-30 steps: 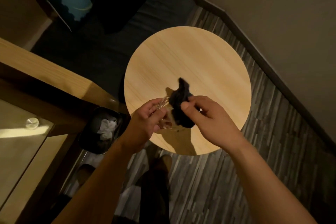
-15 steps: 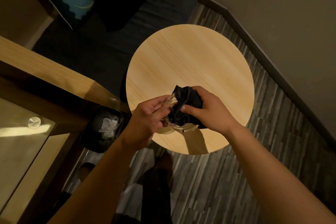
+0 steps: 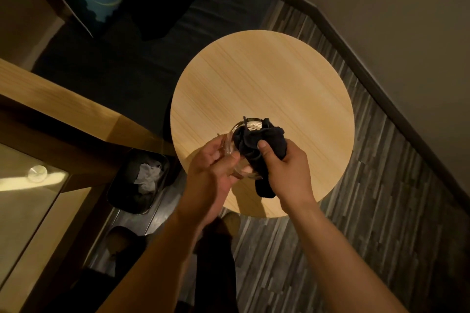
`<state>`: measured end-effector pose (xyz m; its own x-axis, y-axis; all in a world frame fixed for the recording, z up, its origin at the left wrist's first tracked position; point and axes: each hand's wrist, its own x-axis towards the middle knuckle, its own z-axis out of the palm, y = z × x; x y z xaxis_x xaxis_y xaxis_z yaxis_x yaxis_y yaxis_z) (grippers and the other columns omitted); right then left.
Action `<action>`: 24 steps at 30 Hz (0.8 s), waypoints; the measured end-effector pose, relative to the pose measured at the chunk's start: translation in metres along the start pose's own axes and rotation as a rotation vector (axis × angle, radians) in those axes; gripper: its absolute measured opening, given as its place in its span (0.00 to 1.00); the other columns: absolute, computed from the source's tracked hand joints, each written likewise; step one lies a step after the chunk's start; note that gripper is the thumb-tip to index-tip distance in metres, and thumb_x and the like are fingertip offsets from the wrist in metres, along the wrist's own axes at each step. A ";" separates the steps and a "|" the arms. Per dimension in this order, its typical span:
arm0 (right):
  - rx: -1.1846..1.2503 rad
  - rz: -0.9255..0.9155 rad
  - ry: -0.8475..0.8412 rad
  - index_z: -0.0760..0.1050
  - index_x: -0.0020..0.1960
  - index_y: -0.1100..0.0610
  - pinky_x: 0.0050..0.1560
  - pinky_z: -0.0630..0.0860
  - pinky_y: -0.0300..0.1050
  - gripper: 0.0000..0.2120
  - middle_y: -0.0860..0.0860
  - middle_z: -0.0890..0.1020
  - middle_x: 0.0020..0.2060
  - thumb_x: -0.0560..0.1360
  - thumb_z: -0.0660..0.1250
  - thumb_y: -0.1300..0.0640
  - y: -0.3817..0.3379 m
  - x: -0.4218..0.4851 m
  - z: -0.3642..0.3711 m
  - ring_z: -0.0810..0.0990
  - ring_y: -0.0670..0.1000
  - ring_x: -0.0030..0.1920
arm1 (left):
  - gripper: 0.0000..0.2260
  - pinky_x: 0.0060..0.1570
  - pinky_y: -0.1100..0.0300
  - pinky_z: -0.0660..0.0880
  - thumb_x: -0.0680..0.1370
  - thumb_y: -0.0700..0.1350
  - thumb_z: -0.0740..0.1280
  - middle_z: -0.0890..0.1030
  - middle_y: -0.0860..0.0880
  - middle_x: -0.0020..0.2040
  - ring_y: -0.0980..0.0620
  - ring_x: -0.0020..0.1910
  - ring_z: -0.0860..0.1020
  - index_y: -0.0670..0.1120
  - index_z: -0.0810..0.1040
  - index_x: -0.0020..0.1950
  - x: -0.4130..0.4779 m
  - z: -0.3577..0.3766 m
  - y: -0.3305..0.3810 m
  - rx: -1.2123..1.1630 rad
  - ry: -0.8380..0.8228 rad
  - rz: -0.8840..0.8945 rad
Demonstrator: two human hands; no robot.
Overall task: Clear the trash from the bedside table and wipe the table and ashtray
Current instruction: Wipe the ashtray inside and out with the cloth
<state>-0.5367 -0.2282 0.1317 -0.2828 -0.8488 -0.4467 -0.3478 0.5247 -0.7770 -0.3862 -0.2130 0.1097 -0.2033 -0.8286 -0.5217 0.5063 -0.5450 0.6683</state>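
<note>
The round light-wood bedside table [image 3: 274,79] fills the middle of the head view. Above its near edge my left hand [image 3: 213,168] holds a clear glass ashtray [image 3: 232,138] tilted on its side. My right hand [image 3: 282,165] grips a black cloth [image 3: 264,140] and presses it into the ashtray's bowl. Part of the cloth hangs below my right palm. The cloth and both hands hide much of the glass.
A black trash bin [image 3: 138,183] with white crumpled paper stands on the floor left of the table. A wooden bed frame edge [image 3: 63,107] and a glass-topped surface [image 3: 28,193] lie at left. A wall with a dark baseboard [image 3: 368,68] runs along the right.
The cloth went from dangling between my right fingers to bunched inside the ashtray. The ashtray has turned so its rim faces up towards the camera.
</note>
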 end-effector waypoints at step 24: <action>-0.289 -0.198 -0.293 0.80 0.60 0.49 0.43 0.75 0.33 0.11 0.41 0.84 0.46 0.79 0.72 0.49 -0.008 0.011 -0.031 0.83 0.39 0.47 | 0.22 0.51 0.50 0.85 0.86 0.59 0.56 0.86 0.39 0.59 0.44 0.56 0.87 0.45 0.80 0.64 0.018 -0.001 0.032 0.067 0.062 -0.255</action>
<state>-0.5647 -0.2398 0.1469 0.0649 -0.8950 -0.4414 -0.6165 0.3118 -0.7229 -0.3728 -0.2451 0.1208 -0.2641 -0.6549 -0.7081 0.3883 -0.7442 0.5435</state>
